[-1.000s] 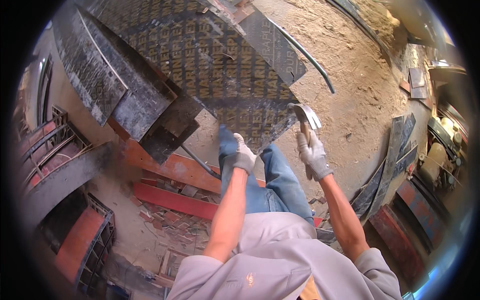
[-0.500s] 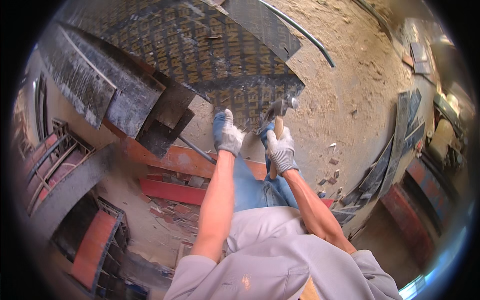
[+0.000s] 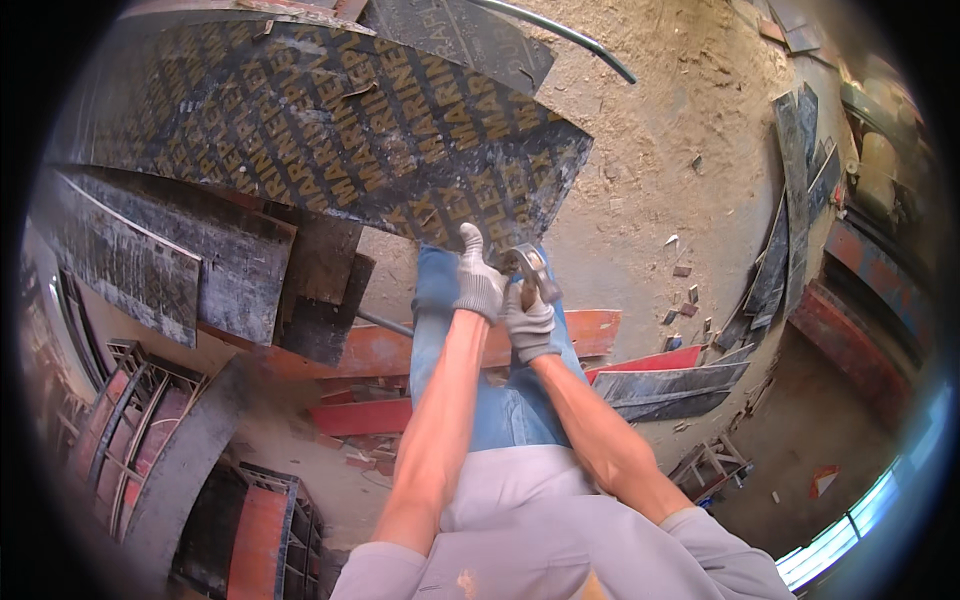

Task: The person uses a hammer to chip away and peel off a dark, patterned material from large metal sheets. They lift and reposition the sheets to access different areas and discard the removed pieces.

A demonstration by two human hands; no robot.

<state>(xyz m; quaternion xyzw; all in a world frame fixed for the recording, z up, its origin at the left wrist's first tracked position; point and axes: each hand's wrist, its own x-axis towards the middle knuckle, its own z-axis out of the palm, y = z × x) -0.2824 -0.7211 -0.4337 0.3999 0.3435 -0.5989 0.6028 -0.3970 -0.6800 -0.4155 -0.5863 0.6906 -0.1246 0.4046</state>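
My left hand, in a pale knitted work glove, grips the near edge of a large dark plywood panel. Its thumb lies on top, pointing away from me; the other fingers are mostly hidden. The panel is covered in yellowish printed lettering and pale scuffs, and it slopes away to the far left. My right hand, gloved too, is closed around the handle of a claw hammer. The metal head sits just above that fist, close beside my left hand and over my thigh.
Scuffed dark boards are stacked at the left. An orange-red beam crosses behind my legs. A bent pipe lies on the sandy ground at the top. Long dark strips and a rusty red beam are at the right.
The hammer has come down toward me, from beside the panel's corner to next to my left hand. My left hand keeps to the panel's edge. The whole view has turned somewhat.
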